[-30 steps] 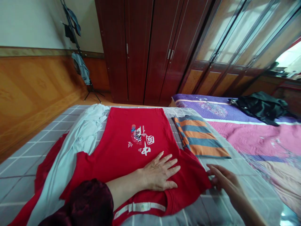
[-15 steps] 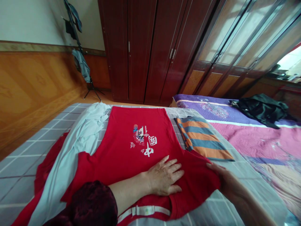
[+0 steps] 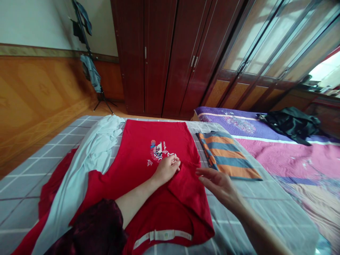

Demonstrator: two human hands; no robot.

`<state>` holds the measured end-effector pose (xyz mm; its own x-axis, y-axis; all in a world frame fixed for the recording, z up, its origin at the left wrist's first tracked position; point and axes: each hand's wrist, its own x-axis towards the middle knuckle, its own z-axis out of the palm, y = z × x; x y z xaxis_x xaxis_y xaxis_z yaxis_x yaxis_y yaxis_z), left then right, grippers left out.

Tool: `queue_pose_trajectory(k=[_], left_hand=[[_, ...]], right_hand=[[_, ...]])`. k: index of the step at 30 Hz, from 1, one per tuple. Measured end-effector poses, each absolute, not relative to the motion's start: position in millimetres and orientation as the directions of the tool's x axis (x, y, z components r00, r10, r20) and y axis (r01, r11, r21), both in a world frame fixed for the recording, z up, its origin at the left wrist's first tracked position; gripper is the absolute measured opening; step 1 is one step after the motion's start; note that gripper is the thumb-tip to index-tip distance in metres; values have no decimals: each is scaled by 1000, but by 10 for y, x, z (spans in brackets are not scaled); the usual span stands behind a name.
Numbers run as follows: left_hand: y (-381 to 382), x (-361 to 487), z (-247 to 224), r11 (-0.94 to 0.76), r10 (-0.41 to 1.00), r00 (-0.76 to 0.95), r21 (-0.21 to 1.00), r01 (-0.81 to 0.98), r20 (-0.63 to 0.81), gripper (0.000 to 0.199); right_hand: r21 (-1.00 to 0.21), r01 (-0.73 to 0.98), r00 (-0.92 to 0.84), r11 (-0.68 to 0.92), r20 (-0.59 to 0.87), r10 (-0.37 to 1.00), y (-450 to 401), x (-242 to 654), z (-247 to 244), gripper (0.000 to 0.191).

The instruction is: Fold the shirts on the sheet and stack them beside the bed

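A red T-shirt (image 3: 138, 141) with a printed picture and white characters lies spread on the checked bed, neckline toward me. Its right-hand sleeve (image 3: 187, 182) is folded inward over the front. My left hand (image 3: 166, 169) is closed at the folded sleeve's inner edge, fingers pinched on the cloth and covering part of the print. At the shirt's right edge is my right hand (image 3: 220, 184), fingers stretched out and thumb slightly apart, tips beside the fold. Whether those tips touch the cloth is hard to see. The left-hand sleeve (image 3: 94, 180) stays spread outward.
A folded orange-and-grey striped garment (image 3: 231, 156) lies right of the shirt. Pale blue clothing (image 3: 87, 166) and more red cloth (image 3: 57, 177) lie at left. Beyond are a second bed (image 3: 255, 148) with a dark garment (image 3: 292, 124), a wardrobe (image 3: 156, 71) and a coat stand (image 3: 89, 49).
The right-hand sleeve has gone from spread outward to folded inward. My left hand moved up and left, from lying flat to pinching. My right hand came left, off the sleeve's outer end.
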<state>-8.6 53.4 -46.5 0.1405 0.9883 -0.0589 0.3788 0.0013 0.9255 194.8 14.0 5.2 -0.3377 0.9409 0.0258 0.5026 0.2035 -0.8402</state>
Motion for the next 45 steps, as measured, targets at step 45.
queue_pose_trajectory(k=[45], left_hand=[[-293, 322, -311, -948, 318, 921, 52, 314, 224, 10]], right_hand=[[-51, 823, -550, 565, 179, 816, 995, 1789, -491, 58]])
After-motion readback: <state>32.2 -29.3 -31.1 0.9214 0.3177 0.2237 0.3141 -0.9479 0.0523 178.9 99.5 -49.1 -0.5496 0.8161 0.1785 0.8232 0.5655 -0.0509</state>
